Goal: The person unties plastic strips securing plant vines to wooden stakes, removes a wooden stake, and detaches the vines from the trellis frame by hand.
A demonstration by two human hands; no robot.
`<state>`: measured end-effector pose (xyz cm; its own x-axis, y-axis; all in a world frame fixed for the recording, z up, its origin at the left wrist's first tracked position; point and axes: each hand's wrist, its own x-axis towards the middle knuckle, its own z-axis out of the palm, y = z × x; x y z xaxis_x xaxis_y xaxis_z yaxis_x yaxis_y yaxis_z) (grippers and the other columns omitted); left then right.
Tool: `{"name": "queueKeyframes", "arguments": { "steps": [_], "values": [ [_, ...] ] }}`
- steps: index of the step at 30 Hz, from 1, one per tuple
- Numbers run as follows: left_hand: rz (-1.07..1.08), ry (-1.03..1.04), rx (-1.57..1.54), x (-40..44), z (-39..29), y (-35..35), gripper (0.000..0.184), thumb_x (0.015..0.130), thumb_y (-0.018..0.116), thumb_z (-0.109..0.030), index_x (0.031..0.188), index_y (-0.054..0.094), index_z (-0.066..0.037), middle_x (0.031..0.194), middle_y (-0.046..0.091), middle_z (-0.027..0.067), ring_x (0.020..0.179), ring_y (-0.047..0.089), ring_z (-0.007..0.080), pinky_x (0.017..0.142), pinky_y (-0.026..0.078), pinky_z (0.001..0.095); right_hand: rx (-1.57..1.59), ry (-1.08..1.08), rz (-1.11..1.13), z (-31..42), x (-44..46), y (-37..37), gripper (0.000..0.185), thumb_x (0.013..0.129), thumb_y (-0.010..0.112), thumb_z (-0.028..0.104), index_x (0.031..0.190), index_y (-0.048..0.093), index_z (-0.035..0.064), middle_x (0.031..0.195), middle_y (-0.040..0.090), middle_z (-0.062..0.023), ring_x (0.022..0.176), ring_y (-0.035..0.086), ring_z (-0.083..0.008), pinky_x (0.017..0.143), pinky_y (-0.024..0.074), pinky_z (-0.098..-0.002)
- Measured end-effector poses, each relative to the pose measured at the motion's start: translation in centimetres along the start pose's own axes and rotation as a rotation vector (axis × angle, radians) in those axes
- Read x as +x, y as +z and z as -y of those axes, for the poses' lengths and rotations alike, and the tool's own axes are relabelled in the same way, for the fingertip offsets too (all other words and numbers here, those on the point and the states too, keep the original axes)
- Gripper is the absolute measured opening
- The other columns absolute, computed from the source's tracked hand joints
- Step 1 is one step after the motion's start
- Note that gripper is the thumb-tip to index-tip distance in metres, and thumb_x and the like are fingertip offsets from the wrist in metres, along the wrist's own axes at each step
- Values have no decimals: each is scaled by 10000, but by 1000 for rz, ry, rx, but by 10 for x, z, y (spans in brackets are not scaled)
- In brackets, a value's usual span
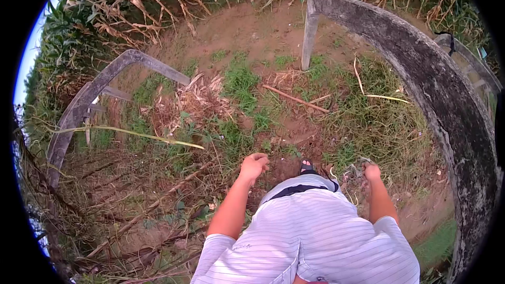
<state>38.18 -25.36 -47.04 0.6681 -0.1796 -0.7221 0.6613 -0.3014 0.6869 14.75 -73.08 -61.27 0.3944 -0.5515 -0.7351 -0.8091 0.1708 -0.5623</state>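
Observation:
My left hand point(254, 168) hangs in front of my left hip, over dirt and low weeds. Its fingers are loosely curled with gaps between them, and I see nothing in them. On the other side, my right hand point(372, 171) is closed on a greyish tangle of thin strands point(355, 171), which dangles beside my right leg. Whether the strands are string, netting or dry stems, I cannot tell. Below my waist one foot in a dark sandal point(306, 167) shows on bare soil.
A weathered concrete arch point(421, 58) curves close along my right, and another arch point(105, 73) stands at left. Sticks point(294, 98) and pulled vines point(389, 121) lie ahead. A long pale stem point(142, 134) crosses at left. Corn plants point(131, 0) line the far edge.

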Motion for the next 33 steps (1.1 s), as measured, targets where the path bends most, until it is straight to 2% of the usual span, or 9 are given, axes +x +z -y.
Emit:
{"name": "queueKeyframes", "arguments": {
  "steps": [4,10,15,20,23,24,26,31,33],
  "values": [
    [85,-27,0,27,-14,33,274,918,621,-141,1144,647,11,955,701,85,708,645,141,613,502,284,-87,-227,13,91,5,26,281,970,497,209,949,718,38,844,693,-42,780,618,-134,743,477,-282],
    [132,-43,4,82,-37,22,269,921,601,-125,1150,633,12,970,699,103,728,659,159,646,529,287,-277,-380,18,200,-27,90,263,979,542,223,989,694,8,871,692,-39,822,617,-142,813,470,-294],
    [31,-49,-54,153,-79,-36,221,921,580,-113,1090,638,17,925,680,98,707,644,166,619,519,295,-616,-399,-1,234,-23,122,255,977,550,258,1040,717,74,776,650,-46,694,571,-148,682,467,-324],
    [-39,-104,-69,221,-108,-127,194,908,599,-137,1040,648,-4,890,677,85,674,634,153,588,503,297,-593,-277,55,294,9,178,250,984,558,257,1062,715,78,715,627,-20,641,554,-130,638,461,-310],
    [-135,-147,-118,214,-119,-191,203,902,594,-134,1058,633,-9,891,683,84,655,628,149,582,495,289,-651,-376,103,346,44,226,219,987,573,215,1036,708,50,714,629,-22,584,550,-111,575,465,-296],
    [-186,-189,-141,207,-125,-211,211,900,587,-127,1070,627,-9,889,686,83,650,628,150,579,493,287,-664,-389,110,375,49,242,219,987,573,215,1036,708,50,714,629,-22,584,550,-111,575,465,-296],
    [-252,-223,-153,198,-124,-251,247,900,574,-115,1116,616,-2,920,690,91,648,631,157,575,492,288,-554,-352,185,450,45,285,290,951,590,325,1006,713,68,753,661,-145,687,652,-210,652,500,-369],
    [-462,-197,-350,173,-134,-303,266,901,560,-101,1137,607,11,936,692,115,665,646,170,575,496,291,-223,-456,311,615,50,363,195,1003,560,176,1075,689,48,844,663,11,635,582,-85,554,494,-250],
    [-560,-181,-434,162,-141,-309,261,903,554,-101,1131,606,15,914,691,122,679,661,181,580,503,297,-126,-497,343,674,52,383,189,1002,559,179,1078,676,51,840,652,1,640,569,-78,553,489,-239]
  ]
}}
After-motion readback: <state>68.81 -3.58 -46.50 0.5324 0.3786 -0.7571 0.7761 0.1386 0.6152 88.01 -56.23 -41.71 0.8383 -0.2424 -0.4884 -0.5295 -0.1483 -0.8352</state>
